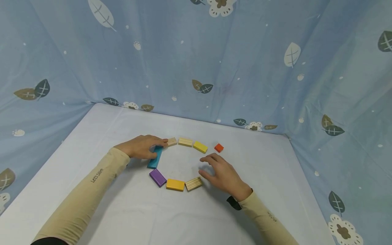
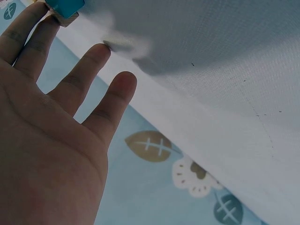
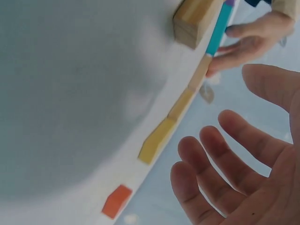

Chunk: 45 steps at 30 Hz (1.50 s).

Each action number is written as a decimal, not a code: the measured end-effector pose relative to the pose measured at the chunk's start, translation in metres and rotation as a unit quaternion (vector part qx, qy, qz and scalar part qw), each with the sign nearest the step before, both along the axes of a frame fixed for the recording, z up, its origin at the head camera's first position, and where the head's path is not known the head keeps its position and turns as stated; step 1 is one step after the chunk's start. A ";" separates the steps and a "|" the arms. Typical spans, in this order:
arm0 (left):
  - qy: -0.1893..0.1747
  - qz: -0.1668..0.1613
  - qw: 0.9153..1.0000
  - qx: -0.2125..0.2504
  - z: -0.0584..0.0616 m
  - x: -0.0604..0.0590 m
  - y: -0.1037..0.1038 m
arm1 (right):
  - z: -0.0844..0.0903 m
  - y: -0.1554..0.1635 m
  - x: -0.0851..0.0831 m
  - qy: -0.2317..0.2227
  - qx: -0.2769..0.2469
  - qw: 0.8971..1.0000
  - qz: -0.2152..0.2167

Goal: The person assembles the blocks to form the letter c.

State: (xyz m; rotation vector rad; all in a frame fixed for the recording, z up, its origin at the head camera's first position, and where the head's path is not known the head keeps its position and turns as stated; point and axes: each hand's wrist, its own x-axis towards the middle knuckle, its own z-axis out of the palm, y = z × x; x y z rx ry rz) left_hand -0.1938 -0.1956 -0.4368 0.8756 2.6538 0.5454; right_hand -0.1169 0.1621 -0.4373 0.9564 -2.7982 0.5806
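In the head view, my left hand [image 1: 142,146] reaches over the left of a ring of wooden blocks. Its fingertips touch a plain wood block [image 1: 171,142], and its thumb lies by the blue block [image 1: 154,160]. The left wrist view shows its fingers [image 2: 77,77] spread and fairly straight. My right hand [image 1: 223,175] hovers at the ring's right side, holding nothing, fingers spread and slightly bent. Nearest to it is a striped wood block [image 1: 194,184]. A yellow block [image 1: 200,147] and a small red block [image 1: 218,147] lie beyond the right hand.
Along the near side lie a purple block [image 1: 158,177] and an orange-yellow block [image 1: 175,184]. A grooved light wood block [image 1: 185,142] sits at the far side. The white tabletop [image 1: 122,211] meets a blue leaf-print curtain [image 1: 171,61] at the back and sides.
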 end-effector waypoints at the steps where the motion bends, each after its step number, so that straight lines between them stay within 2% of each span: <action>1: 0.000 0.000 1.000 0.000 0.000 0.000 0.000 | 0.000 0.002 -0.001 0.002 -0.001 1.000 -0.004; 9: -0.004 0.000 1.000 0.001 0.002 0.001 0.001 | 0.002 0.021 -0.014 0.011 -0.009 0.999 -0.033; 24: -0.004 0.002 1.000 -0.003 0.003 0.001 0.002 | 0.006 0.055 -0.048 0.001 -0.003 1.000 -0.017; 29: -0.003 0.000 1.000 -0.005 0.003 0.001 0.002 | 0.003 0.064 -0.061 -0.018 -0.024 1.000 0.008; 34: 0.002 -0.003 1.000 -0.006 0.002 0.001 0.002 | -0.003 0.070 -0.075 -0.043 -0.037 0.998 0.013; 39: 0.003 -0.003 1.000 -0.007 0.002 0.001 0.002 | -0.007 0.072 -0.087 -0.045 -0.027 0.998 0.017; 45: 0.004 -0.004 1.000 -0.007 0.002 0.001 0.002 | -0.010 0.072 -0.098 -0.070 -0.002 0.997 0.015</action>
